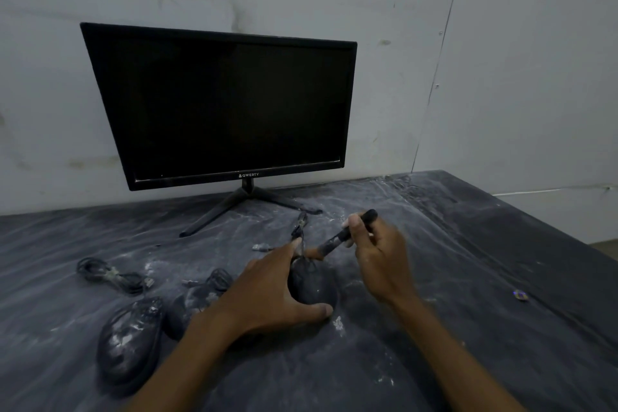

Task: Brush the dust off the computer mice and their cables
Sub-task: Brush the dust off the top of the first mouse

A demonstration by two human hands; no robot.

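Dusty table (468,278) | left hand (267,291) grips mouse (312,284) | right hand (378,257) holds brush (341,237)

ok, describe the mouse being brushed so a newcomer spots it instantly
Start at the monitor and come down past its stand. The mouse lies there, the left hand holding it. Unlike the two dusty mice to its left, it has the brush at its front.

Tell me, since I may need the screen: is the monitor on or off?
Apparently off: the monitor screen is uniformly black, with no picture or glow.
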